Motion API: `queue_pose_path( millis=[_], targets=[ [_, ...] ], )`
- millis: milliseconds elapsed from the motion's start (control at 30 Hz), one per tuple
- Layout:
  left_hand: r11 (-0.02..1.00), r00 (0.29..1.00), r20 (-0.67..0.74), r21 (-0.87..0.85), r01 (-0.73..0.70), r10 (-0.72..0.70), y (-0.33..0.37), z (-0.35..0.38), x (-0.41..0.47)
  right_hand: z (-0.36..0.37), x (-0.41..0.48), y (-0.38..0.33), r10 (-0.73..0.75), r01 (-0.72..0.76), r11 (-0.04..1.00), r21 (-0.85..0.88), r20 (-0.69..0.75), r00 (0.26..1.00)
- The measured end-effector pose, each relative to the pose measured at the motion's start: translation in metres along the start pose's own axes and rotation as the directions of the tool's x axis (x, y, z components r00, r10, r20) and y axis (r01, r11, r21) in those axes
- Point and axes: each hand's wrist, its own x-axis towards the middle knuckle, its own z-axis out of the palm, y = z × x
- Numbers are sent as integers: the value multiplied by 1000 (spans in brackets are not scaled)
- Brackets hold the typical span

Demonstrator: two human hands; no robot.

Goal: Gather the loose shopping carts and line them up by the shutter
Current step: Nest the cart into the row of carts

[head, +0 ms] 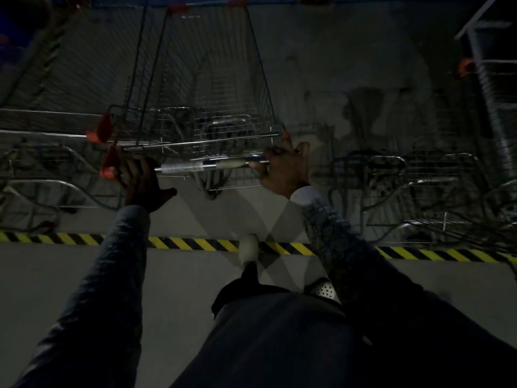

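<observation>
Left hand (140,177) and right hand (282,166) both clamped on chrome handlebar of silver wire shopping cart (201,88), between neighbouring wire carts (405,175); risk: dim light, baskets snagging.

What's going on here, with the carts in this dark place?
A person grips the handle bar of a wire shopping cart, left hand near its orange end cap, right hand at the other end. More carts stand to the left and right. The person's feet are at a yellow-and-black floor stripe. The cart appears empty.
</observation>
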Motion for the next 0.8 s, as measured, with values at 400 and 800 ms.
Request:
queue_pose_path(
  millis=[400,800],
  targets=[
    [997,992,-110,20,68,-66,-18,16,-91,5,-79,-7,-218,210,976,-60,-256,942],
    [996,976,-195,-35,87,-92,-5,20,-127,4,-97,7,-282,295,955,-22,-373,884]
  ],
)
